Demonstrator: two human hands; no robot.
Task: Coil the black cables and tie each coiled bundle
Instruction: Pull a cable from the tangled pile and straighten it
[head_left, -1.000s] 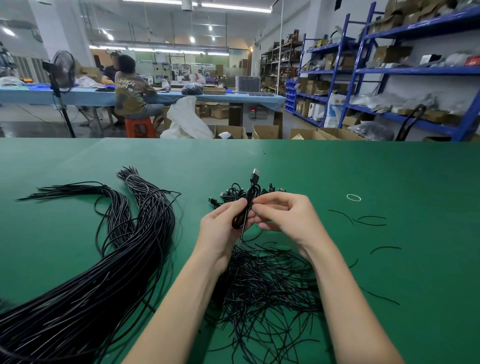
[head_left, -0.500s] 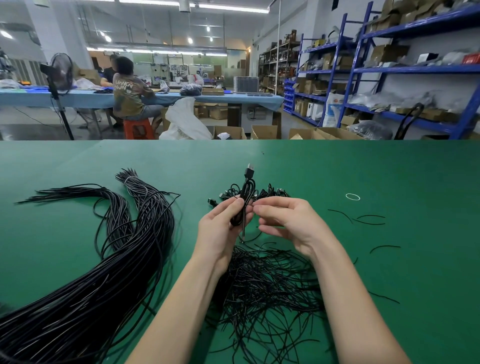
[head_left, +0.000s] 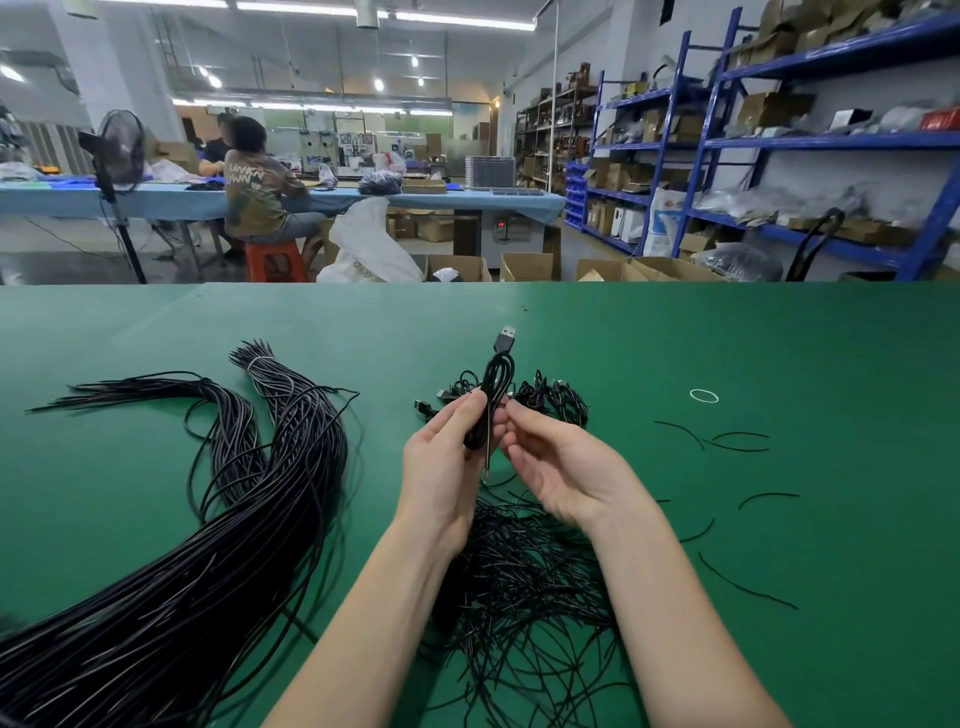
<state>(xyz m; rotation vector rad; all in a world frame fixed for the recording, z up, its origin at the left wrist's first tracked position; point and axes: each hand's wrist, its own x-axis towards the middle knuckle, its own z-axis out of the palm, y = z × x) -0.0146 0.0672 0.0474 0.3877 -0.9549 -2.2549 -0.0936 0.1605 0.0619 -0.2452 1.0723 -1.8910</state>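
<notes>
Black coiled cable (head_left: 494, 400) upright in left hand (head_left: 441, 467) fingers; right hand (head_left: 558, 467) relaxed beside.

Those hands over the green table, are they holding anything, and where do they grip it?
The left hand grips a coiled black cable around its lower half, USB plug pointing up. The right hand holds nothing.

a factory workshop: blue storage racks (head_left: 810, 140), cardboard boxes (head_left: 527, 266), long worktables (head_left: 467, 200).

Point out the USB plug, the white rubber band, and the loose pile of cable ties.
USB plug (head_left: 507, 332): head view, on its metal tip.
White rubber band (head_left: 704, 396): head view, on the ring's edge.
Loose pile of cable ties (head_left: 524, 577): head view, on the tangle's middle.
</notes>
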